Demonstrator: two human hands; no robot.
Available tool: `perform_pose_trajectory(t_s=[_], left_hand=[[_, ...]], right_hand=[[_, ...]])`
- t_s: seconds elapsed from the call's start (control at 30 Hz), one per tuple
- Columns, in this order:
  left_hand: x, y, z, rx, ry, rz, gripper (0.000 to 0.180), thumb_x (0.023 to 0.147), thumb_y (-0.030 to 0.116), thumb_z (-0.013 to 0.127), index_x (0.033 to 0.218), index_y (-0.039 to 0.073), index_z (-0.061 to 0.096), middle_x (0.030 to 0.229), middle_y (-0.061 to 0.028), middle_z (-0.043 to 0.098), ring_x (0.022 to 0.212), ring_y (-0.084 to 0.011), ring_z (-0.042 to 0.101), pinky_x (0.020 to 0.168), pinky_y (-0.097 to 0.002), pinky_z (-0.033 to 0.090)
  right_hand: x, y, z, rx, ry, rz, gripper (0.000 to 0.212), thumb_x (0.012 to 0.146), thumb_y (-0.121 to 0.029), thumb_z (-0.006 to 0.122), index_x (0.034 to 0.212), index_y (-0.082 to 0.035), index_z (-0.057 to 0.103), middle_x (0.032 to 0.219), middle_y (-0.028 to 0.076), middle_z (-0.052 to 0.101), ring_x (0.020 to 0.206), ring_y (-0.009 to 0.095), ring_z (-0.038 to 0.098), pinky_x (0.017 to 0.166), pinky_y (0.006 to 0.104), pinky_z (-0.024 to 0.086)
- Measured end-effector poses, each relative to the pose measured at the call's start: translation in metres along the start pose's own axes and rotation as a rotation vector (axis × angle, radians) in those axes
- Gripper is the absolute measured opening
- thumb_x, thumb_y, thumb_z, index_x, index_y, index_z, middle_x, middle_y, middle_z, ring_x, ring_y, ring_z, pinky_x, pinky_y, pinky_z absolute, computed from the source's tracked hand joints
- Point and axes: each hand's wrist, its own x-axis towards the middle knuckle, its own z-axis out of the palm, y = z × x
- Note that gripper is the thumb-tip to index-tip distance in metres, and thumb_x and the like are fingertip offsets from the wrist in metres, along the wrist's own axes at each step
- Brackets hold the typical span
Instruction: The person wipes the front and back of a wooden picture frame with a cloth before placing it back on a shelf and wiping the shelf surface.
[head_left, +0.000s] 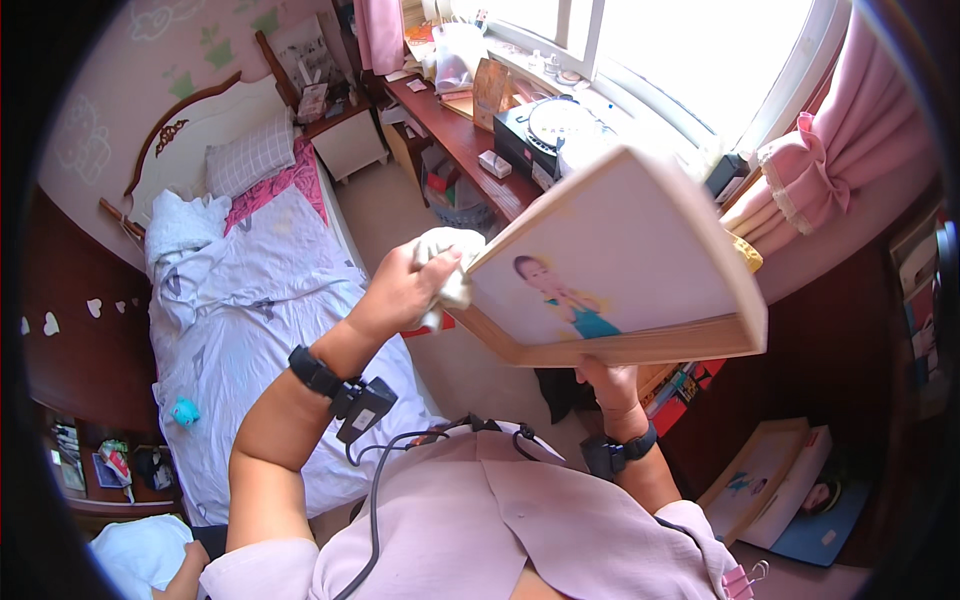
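A large photo frame [640,255] with a pale wooden edge hangs tilted in front of me, its picture a figure in a teal outfit. Under its lower edge, my right hand [608,385] grips it; some of those fingers are hidden behind the frame. My left hand [408,288] is closed round a crumpled whitish cloth [452,262], which is at the frame's left edge. Both wrists wear dark bands with small devices.
A bed [290,370] with pale rumpled sheets lies to the left. Ahead, a cluttered red-brown desk [460,130] runs beneath the window. More framed pictures [765,470] lean at lower right. At the lower left another person's white shirt [140,550] shows.
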Motion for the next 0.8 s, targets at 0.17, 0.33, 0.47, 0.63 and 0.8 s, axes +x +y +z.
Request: perform_pose_trajectory(t_s=[0.17, 0.33, 0.47, 0.63, 0.8], left_hand=[[0.018, 0.040, 0.020, -0.069, -0.073, 0.021, 0.034, 0.095, 0.031, 0.049, 0.105, 0.000, 0.058, 0.087, 0.0000, 0.062, 0.075, -0.0036, 0.054, 0.066, -0.0203, 0.046], [0.035, 0.100, 0.026, -0.141, -0.144, 0.099, 0.035, 0.091, 0.036, 0.055, 0.103, 0.002, 0.060, 0.084, 0.0015, 0.061, 0.071, -0.0018, 0.055, 0.056, -0.0188, 0.045], [0.037, 0.128, 0.028, -0.273, -0.130, 0.137, 0.039, 0.089, 0.035, 0.058, 0.110, 0.002, 0.057, 0.084, -0.0006, 0.062, 0.072, -0.0053, 0.059, 0.056, -0.0179, 0.048], [0.050, 0.115, 0.009, 0.767, 0.107, 0.785, 0.035, 0.082, 0.030, 0.066, 0.095, -0.003, 0.062, 0.088, -0.0125, 0.061, 0.076, -0.0252, 0.062, 0.066, -0.0335, 0.050], [0.039, 0.092, 0.019, 1.076, 0.179, 0.536, 0.031, 0.079, 0.027, 0.066, 0.094, 0.001, 0.063, 0.089, -0.0157, 0.060, 0.081, -0.0329, 0.060, 0.071, -0.0366, 0.049]], right_hand=[[-0.007, 0.027, 0.001, -0.105, -0.004, 0.064, 0.036, 0.069, -0.004, 0.059, 0.103, -0.002, 0.066, 0.077, 0.000, 0.060, 0.066, 0.009, 0.053, 0.062, 0.0241, 0.046], [-0.017, 0.027, 0.009, -0.095, -0.026, 0.140, 0.037, 0.068, -0.003, 0.059, 0.105, -0.001, 0.066, 0.077, -0.001, 0.060, 0.065, 0.008, 0.053, 0.060, 0.0243, 0.046], [-0.017, 0.022, 0.011, 0.094, -0.060, 0.271, 0.038, 0.070, -0.002, 0.059, 0.108, 0.000, 0.063, 0.082, -0.003, 0.060, 0.066, 0.007, 0.053, 0.060, 0.0230, 0.046], [-0.015, 0.015, 0.017, 0.091, -0.044, 0.225, 0.039, 0.069, -0.001, 0.060, 0.108, 0.001, 0.060, 0.083, -0.002, 0.061, 0.068, 0.005, 0.054, 0.060, 0.0209, 0.045], [-0.011, 0.009, 0.023, -0.010, -0.078, 0.271, 0.041, 0.066, -0.004, 0.062, 0.106, 0.001, 0.060, 0.082, 0.001, 0.062, 0.068, 0.005, 0.055, 0.061, 0.0206, 0.046]])
